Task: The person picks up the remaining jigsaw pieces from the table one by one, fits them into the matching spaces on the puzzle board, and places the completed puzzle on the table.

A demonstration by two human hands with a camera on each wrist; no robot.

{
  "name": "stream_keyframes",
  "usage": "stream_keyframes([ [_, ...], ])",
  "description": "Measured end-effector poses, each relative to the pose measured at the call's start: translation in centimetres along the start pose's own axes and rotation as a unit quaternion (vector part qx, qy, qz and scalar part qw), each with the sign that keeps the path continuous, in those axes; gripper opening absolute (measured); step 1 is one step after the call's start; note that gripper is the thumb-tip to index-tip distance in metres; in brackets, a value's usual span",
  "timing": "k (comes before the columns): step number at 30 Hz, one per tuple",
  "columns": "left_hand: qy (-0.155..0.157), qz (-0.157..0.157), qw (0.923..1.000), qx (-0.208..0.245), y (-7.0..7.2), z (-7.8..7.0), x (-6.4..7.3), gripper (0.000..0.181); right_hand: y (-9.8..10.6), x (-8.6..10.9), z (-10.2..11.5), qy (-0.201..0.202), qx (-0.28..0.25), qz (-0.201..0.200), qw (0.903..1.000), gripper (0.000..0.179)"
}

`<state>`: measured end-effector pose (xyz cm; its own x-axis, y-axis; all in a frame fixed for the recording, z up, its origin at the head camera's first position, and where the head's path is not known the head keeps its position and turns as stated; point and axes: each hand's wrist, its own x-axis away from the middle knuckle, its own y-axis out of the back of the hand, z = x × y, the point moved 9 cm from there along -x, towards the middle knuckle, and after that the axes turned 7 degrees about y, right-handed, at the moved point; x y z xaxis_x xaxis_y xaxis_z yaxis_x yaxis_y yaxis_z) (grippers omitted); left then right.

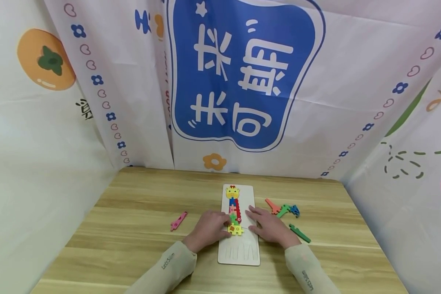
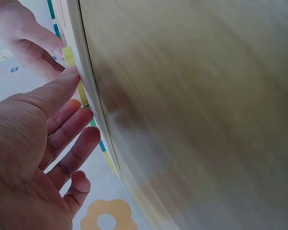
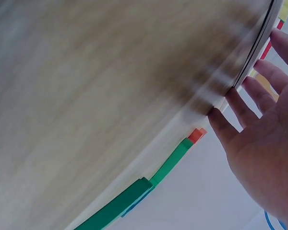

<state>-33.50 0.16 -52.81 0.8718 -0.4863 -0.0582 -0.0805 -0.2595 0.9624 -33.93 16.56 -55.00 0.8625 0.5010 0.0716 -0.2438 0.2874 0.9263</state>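
Observation:
A giraffe jigsaw lies on a pale board (image 1: 239, 261), with a yellow head (image 1: 232, 192) at the far end. Blue, pink and green neck pieces and a red strip (image 1: 237, 208) run down from it. My left hand (image 1: 210, 228) pinches a yellow puzzle piece (image 1: 237, 230) at the near end of the neck, thumb and index finger at its left side. In the left wrist view the yellow piece (image 2: 83, 94) shows beside the thumb. With spread fingers my right hand (image 1: 270, 226) rests on the board's right edge, holding no piece.
A pink piece (image 1: 178, 221) lies left of the board. To the right are orange (image 1: 273, 206), light green (image 1: 283, 210) and blue (image 1: 295, 211) pieces close together, with a dark green piece (image 1: 299, 233) nearer. Printed cloth (image 1: 143, 143) hangs behind the wooden table (image 1: 132, 228).

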Motion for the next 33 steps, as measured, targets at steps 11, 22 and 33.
stream_keyframes([
  [11,-0.003,-0.005,0.9999,0.01,0.1,0.2,0.2,0.029,-0.1,0.0,0.0,-0.002,0.0,0.005,1.0,0.058],
  [22,-0.008,-0.01,0.9996,0.026,0.8,1.7,1.0,0.036,-0.1,0.1,0.1,0.0,0.003,0.003,1.0,0.056],
  [33,0.006,0.094,0.9955,0.014,-0.5,3.9,3.4,0.071,0.0,0.1,0.4,0.003,0.003,0.003,1.0,0.057],
])
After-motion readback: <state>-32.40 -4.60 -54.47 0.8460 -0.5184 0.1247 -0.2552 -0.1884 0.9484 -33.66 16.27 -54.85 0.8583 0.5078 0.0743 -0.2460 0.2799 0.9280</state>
